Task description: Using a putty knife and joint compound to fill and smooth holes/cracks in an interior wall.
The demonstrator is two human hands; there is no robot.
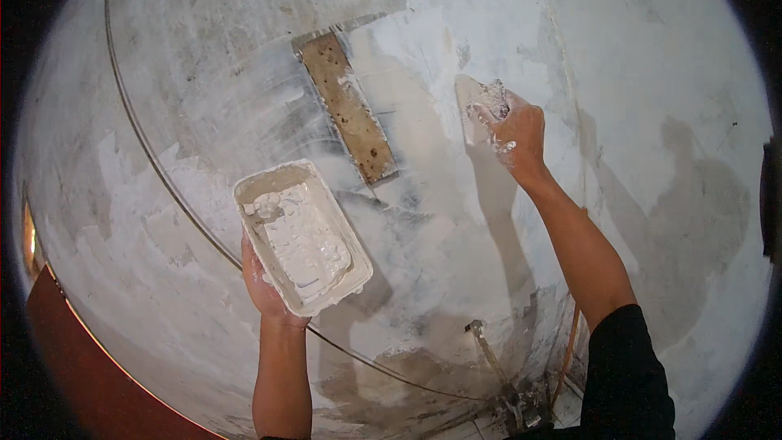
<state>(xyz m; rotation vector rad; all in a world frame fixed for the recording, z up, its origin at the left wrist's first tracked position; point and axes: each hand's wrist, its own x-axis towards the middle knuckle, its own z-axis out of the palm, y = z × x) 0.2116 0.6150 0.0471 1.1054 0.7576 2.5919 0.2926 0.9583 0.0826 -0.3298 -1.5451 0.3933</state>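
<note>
My left hand [262, 289] grips a rectangular off-white tub [340, 224] from its left side and underneath. White plaster paste [301, 236] covers the tub's bottom, with lumps near the far end. Up and to the right, my right hand [523, 137] is closed around a flat, pale putty scraper [469, 106], its handle mostly hidden by the fingers. Paste clings to the scraper and smears my knuckles. The blade is at the wall [423, 253], beside a bright white coated patch [489, 24]; whether its edge touches cannot be made out.
A narrow brown strip [346, 110] with dark spots is set in the wall between my hands. One dark cable [134, 114] curves along the left and below the tub. Lower right are a pipe fitting [489, 350] and an orange hose [568, 350]. A dark red surface [69, 358] lies lower left.
</note>
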